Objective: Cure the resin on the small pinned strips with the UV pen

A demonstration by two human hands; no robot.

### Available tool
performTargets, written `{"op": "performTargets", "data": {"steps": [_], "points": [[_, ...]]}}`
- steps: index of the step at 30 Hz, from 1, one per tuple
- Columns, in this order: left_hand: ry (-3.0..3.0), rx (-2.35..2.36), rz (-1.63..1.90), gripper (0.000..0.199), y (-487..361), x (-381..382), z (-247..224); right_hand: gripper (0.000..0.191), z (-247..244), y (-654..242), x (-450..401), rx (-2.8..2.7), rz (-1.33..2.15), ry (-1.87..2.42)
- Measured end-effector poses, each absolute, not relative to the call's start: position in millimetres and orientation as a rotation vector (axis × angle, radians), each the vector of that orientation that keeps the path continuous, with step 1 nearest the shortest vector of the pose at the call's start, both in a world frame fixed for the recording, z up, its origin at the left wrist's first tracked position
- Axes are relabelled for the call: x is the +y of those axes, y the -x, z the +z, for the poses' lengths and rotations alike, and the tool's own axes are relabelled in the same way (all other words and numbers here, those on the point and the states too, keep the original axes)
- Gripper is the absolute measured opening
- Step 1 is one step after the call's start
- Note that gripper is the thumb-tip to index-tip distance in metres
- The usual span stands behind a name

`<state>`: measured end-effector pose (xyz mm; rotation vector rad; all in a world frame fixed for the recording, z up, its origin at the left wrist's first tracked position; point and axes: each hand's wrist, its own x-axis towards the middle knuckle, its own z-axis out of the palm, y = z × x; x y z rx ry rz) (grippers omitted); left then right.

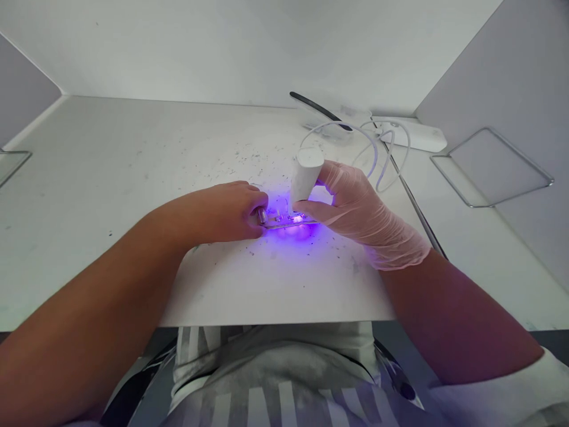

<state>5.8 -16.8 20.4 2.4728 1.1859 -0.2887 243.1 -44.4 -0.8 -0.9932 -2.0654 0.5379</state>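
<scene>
Head view: toward the back of the white tabletop (111,172) lies crumpled clear plastic packaging (355,112), with a black curved nail file (317,108) beside or across it; what the packaging holds, if anything, cannot be made out. A white elongated device (420,136) sits to its right, near the wall, and a thin white cable (376,155) loops between there and the space behind the lamp.

The white handheld lamp (304,178) is near the middle of the table, upright with a slight tilt, its rounded butt end up and its lower end close over a narrow strip (287,223). Violet light floods the strip and spreads over the tabletop around it. Small clear pieces stand along the strip, though glare blurs their shape.

The right hand (351,198), in a thin translucent glove, is closed around the lamp, thumb along the near side near its lower end. The left hand (240,207) is bare, its fingers curled in and pinching the strip's left end. Dark specks (249,160) are scattered over the table, thickest just beyond the hands.
</scene>
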Motion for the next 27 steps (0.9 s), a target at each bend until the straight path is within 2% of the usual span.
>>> {"op": "performTargets", "data": {"steps": [22,27], "points": [[-2.448,1.204,-0.302,0.019,-7.4,-17.8,22.9,0.01,-1.3,-242.9,-44.5,-2.065,0.533,1.0],[-2.451,1.203,-0.311,0.024,-7.5,-17.6,22.4,0.013,-1.5,-243.8,-43.7,-2.081,0.536,1.011]]}}
